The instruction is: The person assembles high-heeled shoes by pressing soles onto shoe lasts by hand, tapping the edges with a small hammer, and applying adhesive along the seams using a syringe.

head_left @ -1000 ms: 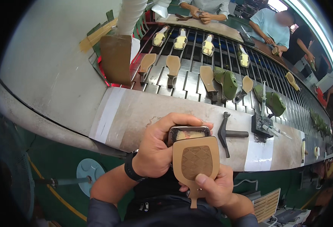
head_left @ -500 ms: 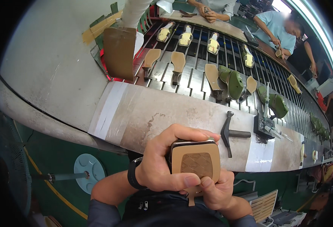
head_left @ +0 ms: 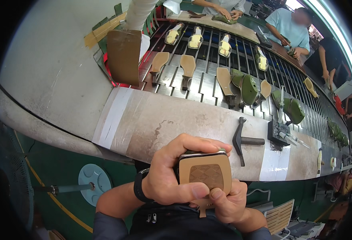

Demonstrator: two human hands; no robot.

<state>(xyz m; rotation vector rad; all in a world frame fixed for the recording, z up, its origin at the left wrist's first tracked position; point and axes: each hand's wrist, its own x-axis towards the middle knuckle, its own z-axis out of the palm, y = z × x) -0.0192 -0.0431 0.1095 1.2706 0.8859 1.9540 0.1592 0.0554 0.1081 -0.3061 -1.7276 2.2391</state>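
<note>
Both my hands hold a square-toed shoe (head_left: 224, 176) close to my body, its tan sole turned up with a darker textured patch in the middle. My left hand (head_left: 164, 174) wraps round the toe and side, its thumb lying across the sole. Lower down, my right hand (head_left: 228, 202) closes round the narrower part, thumb tip near the left thumb. A tan strip of the sole hangs below the hands; the shoe's upper is mostly hidden. Beyond my right hand, a hammer (head_left: 239, 138) lies on the bench (head_left: 184, 116), apart from both hands.
A black block (head_left: 278, 134) with syringes stands right of the hammer. Behind the bench, a roller conveyor (head_left: 200, 80) carries tan soles (head_left: 188, 64), green shoe lasts (head_left: 249, 89) and pale-bottomed shoes (head_left: 225, 46). A brown flap (head_left: 123, 58) hangs at left. Co-workers (head_left: 290, 30) work across the conveyor.
The shoe has tilted slightly in my hands, its toe edge a little lower in view; my grip is much the same. Across the conveyor, a co-worker's hands have moved onto a green piece on the board.
</note>
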